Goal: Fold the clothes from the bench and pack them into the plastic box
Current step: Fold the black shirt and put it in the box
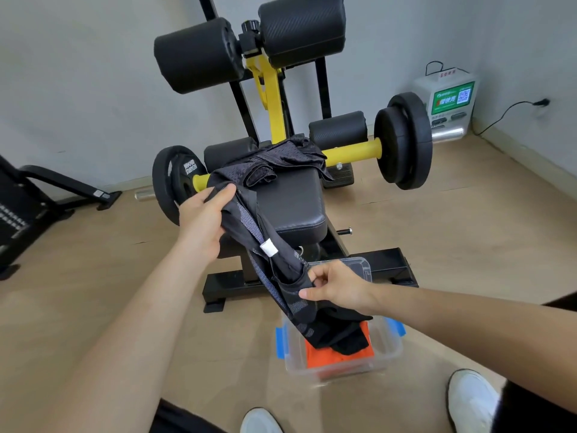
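Over the near plastic box [387, 345] | left hand [203, 215] and right hand [335, 290] grip black garment [242, 210] | risk: dangling end bunches inside unfolded.

Both bare forearms reached forward from the lower corners, the left one stretched farther out and higher. The left grip [203, 220] clasped the upper end of a dark garment [246, 214], thumb over the cloth, while the right grip [334, 289] pinched its lower part with curled fingers.
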Action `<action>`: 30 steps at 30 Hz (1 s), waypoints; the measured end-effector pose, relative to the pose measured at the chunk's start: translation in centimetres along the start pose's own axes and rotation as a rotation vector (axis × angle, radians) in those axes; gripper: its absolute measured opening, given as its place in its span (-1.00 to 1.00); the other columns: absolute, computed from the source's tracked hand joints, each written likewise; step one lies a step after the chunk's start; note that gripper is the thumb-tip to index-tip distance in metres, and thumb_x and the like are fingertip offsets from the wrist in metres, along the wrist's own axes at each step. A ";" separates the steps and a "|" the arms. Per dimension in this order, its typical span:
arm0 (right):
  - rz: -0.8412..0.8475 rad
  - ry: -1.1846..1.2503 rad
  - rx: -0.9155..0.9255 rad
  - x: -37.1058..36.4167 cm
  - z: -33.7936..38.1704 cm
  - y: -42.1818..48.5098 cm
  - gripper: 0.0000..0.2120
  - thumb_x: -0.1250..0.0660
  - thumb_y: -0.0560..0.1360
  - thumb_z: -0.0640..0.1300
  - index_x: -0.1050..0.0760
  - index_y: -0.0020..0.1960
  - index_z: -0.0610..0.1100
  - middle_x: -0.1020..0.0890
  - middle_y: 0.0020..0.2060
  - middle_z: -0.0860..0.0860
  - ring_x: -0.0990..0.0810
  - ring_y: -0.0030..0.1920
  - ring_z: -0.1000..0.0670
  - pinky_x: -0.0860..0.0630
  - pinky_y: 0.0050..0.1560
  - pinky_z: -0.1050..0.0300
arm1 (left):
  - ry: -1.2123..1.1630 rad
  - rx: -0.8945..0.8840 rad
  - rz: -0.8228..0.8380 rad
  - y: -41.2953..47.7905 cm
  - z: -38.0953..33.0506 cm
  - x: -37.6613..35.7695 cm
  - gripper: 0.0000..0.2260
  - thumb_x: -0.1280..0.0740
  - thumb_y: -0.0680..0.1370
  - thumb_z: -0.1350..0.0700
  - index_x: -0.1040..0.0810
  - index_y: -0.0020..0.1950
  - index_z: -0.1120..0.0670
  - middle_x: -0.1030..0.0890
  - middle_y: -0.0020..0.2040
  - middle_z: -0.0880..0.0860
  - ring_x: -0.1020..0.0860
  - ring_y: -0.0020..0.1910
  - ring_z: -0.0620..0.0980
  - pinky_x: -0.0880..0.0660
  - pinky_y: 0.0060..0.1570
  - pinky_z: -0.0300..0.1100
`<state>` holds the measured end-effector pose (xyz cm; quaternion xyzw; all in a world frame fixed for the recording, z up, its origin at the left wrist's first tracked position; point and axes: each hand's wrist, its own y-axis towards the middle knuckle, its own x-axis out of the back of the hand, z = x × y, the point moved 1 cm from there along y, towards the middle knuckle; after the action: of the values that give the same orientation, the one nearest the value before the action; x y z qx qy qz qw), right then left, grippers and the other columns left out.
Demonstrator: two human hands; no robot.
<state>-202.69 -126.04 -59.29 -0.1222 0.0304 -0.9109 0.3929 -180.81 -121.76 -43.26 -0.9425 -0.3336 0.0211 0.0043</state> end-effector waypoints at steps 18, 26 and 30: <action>0.285 -0.102 -0.139 11.9 7.4 -5.8 -0.74 -0.45 0.46 -0.10 -0.66 0.05 -0.25 -0.68 -0.01 -0.18 -0.57 -0.01 -0.09 -0.41 0.09 -0.02 | 0.125 -0.161 0.009 -3.1 -1.3 2.7 -0.96 -0.45 0.55 0.13 -0.69 -0.03 0.01 -0.75 -0.06 0.00 -0.69 -0.02 0.02 -0.60 0.12 0.01; 0.111 -0.331 0.083 12.5 12.7 -6.9 -0.61 -0.46 0.49 -0.02 -0.54 -0.15 -0.40 -0.49 -0.28 -0.10 -0.41 -0.21 -0.02 -0.30 -0.09 0.10 | 0.046 -0.293 -0.115 -4.7 -3.1 4.3 -0.96 -0.46 0.53 0.10 -0.69 -0.08 -0.04 -0.71 -0.01 0.06 -0.65 -0.03 0.01 -0.58 0.02 -0.07; -0.115 -0.264 0.214 13.6 16.0 -6.7 -0.69 -0.38 0.57 -0.12 -0.42 -0.31 -0.17 -0.37 -0.44 0.08 -0.30 -0.37 0.10 -0.20 -0.33 0.27 | 0.063 -0.351 -0.159 -4.8 -5.0 5.2 -0.95 -0.42 0.58 0.12 -0.66 -0.07 0.01 -0.68 -0.12 0.01 -0.62 -0.19 -0.10 -0.56 -0.23 -0.27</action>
<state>-212.47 -130.66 -40.03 -0.1997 -0.1257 -0.9059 0.3517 -179.61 -114.76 -38.31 -0.8996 -0.4052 -0.0674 -0.1482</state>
